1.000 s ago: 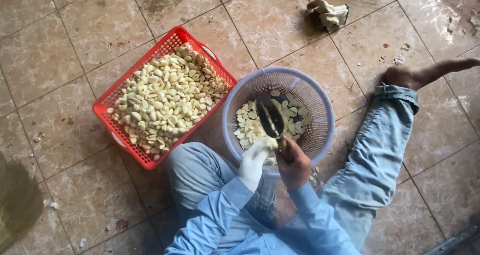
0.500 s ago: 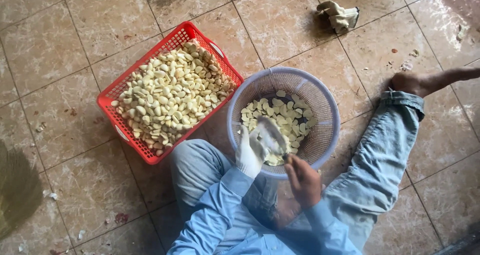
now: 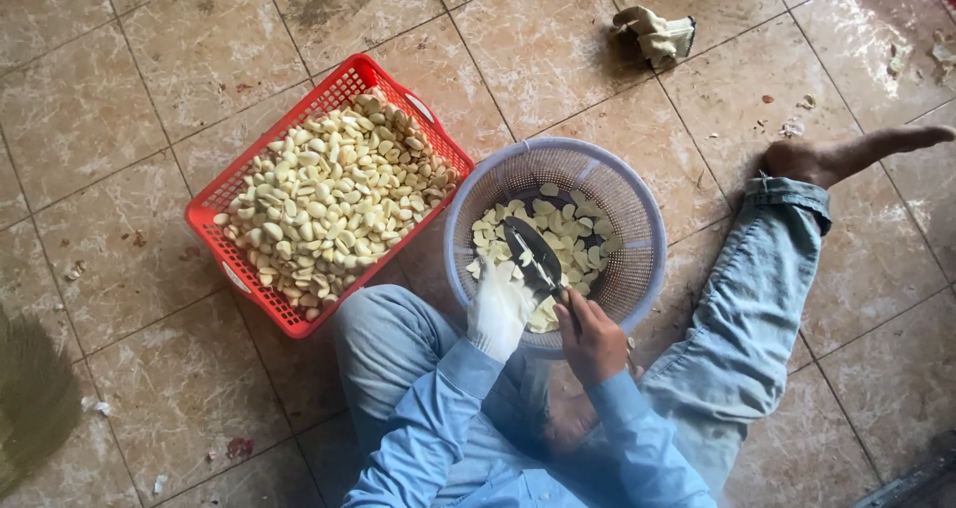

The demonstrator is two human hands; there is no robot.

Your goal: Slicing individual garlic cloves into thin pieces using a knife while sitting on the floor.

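Note:
I sit on a tiled floor with a round pale-purple basket between my legs, and cut garlic pieces lie in it. My right hand, bare, grips the handle of a dark knife whose blade points out over the cut pieces. My left hand wears a white glove and is curled right beside the blade at the basket's near rim. Whether it pinches a clove is hidden. To the left stands a red plastic basket heaped with whole peeled garlic cloves.
My right leg in blue jeans stretches out to the right, bare foot on the tiles. A crumpled cloth lies on the floor at the back. Small scraps dot the tiles at the top right.
The knife blade dropped against the gloved hand half a second ago and now points out over the cut pieces again. Both hands stay at the purple basket's near rim.

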